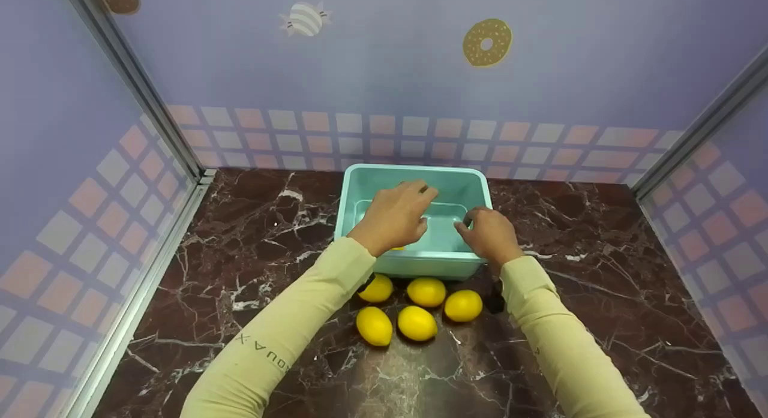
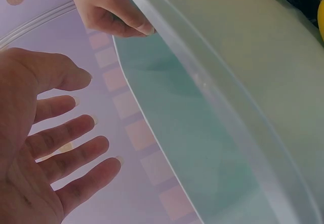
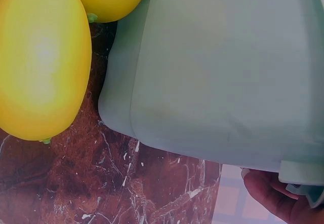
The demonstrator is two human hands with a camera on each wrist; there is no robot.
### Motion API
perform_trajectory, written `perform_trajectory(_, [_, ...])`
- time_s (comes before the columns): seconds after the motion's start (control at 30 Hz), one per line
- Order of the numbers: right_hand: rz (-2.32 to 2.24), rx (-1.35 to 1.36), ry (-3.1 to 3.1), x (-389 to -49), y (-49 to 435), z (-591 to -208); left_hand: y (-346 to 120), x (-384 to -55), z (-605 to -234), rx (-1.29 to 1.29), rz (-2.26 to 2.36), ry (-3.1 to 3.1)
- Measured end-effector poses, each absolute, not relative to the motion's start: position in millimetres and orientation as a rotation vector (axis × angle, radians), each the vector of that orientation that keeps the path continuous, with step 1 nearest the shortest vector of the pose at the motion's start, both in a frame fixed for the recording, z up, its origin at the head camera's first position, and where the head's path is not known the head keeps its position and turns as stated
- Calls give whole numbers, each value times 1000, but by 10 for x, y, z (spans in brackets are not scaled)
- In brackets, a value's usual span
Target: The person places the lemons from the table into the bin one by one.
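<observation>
Pale yellow sleeves (image 1: 324, 286), dark left-sleeve lettering (image 1: 279, 359), perhaps a black wristband (image 1: 495, 299) on the right

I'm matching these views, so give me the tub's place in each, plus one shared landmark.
Head: tub, just right of centre.
Left wrist: tub, filling most of the right half.
Right wrist: tub, filling most of the upper right.
Shared landmark: lemons, just below the tub in the head view, cut off at top right in the left wrist's, upper left in the right wrist's.
</observation>
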State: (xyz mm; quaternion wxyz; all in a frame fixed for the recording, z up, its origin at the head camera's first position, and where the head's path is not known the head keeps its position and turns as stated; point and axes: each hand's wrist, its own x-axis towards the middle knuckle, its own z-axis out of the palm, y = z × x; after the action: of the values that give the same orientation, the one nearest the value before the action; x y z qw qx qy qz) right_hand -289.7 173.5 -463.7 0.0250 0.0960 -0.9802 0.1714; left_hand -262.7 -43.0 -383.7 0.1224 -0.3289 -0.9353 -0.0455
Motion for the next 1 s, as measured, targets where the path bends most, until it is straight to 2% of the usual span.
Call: perform_trajectory(1.0, [544, 305, -3034, -2887, 1744, -4618, -443, -2493, -3847, -978, -124, -2704])
